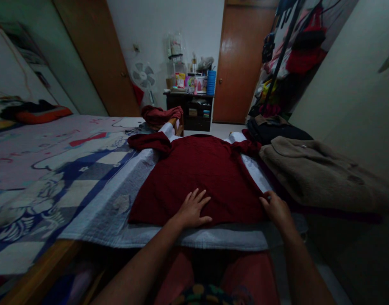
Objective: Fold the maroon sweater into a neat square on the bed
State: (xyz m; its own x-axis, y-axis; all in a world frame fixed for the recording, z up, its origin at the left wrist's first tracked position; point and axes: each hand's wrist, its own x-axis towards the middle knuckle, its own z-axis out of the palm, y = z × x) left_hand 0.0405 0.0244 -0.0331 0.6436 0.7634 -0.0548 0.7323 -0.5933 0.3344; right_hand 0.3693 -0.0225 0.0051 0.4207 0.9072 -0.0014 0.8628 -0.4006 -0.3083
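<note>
A dark red sweater (197, 178) lies spread out in front of me, its hem toward me and its neck at the far end. One sleeve (151, 142) reaches out to the left and the other bends out to the right. My left hand (193, 209) rests flat on the lower middle of the fabric with its fingers spread. At the right side edge, near the hem, my right hand (277, 209) pinches the cloth between thumb and fingers. Beneath the garment is a light blue-grey quilted cloth (213, 237), showing along the front and sides.
Folded brown fleece clothing (318, 173) and a dark garment (277, 129) are piled at the right. On the left is a bed with a patterned sheet (86, 169). A reddish cloth (161, 116) hangs beyond the left sleeve. A fan (143, 76) and a dark shelf (177, 106) stand behind.
</note>
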